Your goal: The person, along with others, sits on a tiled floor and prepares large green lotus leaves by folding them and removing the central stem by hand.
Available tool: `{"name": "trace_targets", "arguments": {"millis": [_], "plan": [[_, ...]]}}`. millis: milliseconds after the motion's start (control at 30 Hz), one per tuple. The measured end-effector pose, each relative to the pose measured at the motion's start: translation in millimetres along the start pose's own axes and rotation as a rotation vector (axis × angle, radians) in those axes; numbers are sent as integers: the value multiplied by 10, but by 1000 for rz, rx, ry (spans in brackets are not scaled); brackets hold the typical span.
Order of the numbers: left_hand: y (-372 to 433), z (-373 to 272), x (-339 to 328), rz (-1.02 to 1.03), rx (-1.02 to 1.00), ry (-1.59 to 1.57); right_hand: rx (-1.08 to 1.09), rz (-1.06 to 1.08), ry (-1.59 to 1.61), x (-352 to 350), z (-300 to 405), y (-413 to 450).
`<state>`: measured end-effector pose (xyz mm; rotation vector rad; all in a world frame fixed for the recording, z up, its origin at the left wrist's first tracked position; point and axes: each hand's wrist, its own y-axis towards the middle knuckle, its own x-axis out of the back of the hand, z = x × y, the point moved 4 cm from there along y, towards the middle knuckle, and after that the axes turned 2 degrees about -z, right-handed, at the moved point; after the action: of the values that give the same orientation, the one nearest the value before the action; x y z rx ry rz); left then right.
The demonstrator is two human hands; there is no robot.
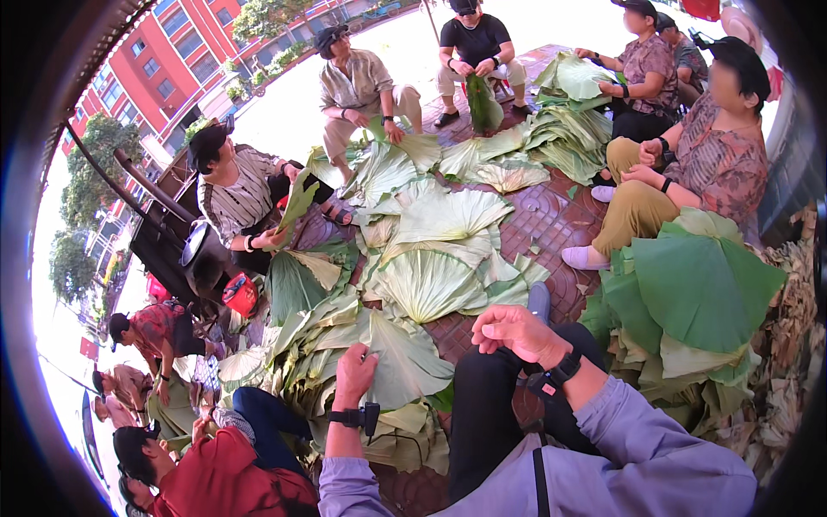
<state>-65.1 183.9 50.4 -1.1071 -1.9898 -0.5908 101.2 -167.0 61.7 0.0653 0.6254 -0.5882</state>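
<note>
My left hand (356,373) is curled at the edge of a pile of large lotus leaves (316,342). Its fingers are partly hidden, and I cannot tell whether they pinch a leaf. Just beyond it, a broad pale-green lotus leaf (407,362) lies fanned out on top of the pile. My right hand (513,333) is raised over my knees, its fingers bent in and nothing visible in them. Both wrists wear black straps with small devices. More lotus leaves (429,281) lie overlapped on the ground in front of me.
A tall stack of green lotus leaves (707,284) stands at my right, beside dry brown leaf scraps (791,362). Several people sit around the leaves, some holding leaves. A red bucket (240,295) stands at left. Red paving (549,216) shows between the leaves.
</note>
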Motion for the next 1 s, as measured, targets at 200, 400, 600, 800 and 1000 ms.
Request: {"name": "trace_targets", "arguments": {"millis": [200, 400, 600, 800, 1000], "plan": [[-663, 133, 128, 48, -11, 77, 3, 114, -96, -493, -184, -181], [-1023, 62, 210, 96, -106, 331, -128, 235, -148, -866, -617, -385], [-1396, -29, -7, 149, 14, 309, -214, 307, -191, -1035, -935, -443], [-1762, -108, -444, 160, 127, 190, -216, 285, -184, -1074, -865, -596], [-2089, -115, -823, 187, 216, 45, -196, 240, -132, -1020, -776, -764]]}}
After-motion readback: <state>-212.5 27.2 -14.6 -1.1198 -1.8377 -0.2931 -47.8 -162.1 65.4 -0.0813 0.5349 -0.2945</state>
